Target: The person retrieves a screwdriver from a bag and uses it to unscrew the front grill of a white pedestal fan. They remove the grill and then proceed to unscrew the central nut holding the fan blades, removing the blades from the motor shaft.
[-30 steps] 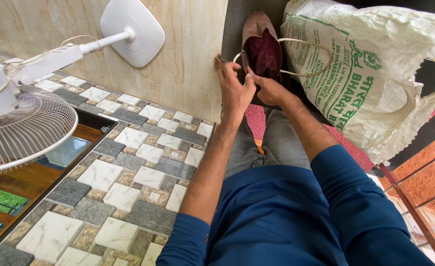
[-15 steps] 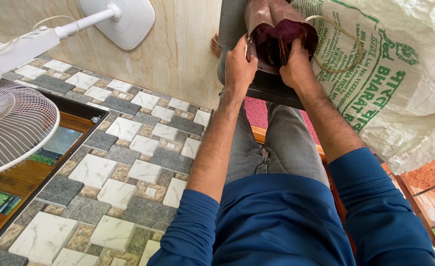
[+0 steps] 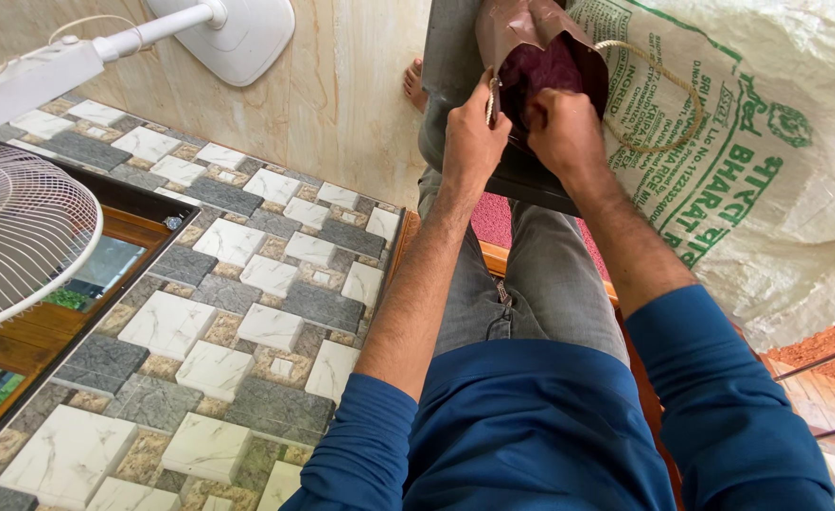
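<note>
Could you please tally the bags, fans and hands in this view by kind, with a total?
Bags: 2, a maroon paper bag with rope handles and a white woven sack.
Fans: 1, a white pedestal fan.
Hands: 2, left hand and right hand, both at the paper bag's mouth.
Total: 5

A single head-worn camera looks steeply down the person's own blue-sleeved arms, close to them. It faces the open maroon paper bag (image 3: pixel 540 57), with the white pedestal fan (image 3: pixel 20 237) far left of that bag.
</note>
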